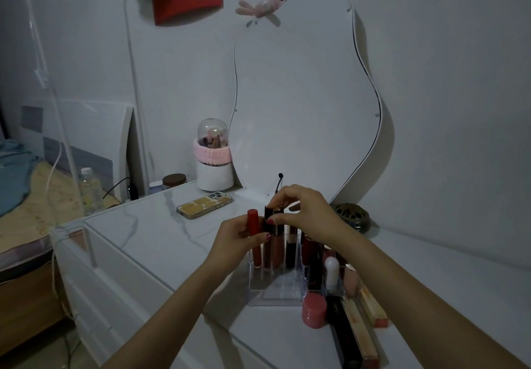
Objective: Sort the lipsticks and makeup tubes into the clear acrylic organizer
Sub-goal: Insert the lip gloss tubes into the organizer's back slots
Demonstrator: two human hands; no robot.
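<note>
Here, left hand [235, 235]: fingers curled round a red-capped lip tube [255, 239], centre of frame.
Right hand [301, 212]: fingers pinching the black cap of a brown gloss tube [273, 239].
Organizer [273, 288]: clear acrylic, lower centre on the white worktop [138, 225], holding both tubes upright.
Loose tubes [356, 328]: lower right, beside the organizer.
Phone [204, 205]: left of the hands.

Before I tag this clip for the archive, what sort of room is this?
Probably a bedroom dressing corner. A wavy-edged frameless mirror leans on the wall above a white marble-patterned vanity top, a clear acrylic organizer holds lip products, and a bed with a blue blanket lies at left.
</note>
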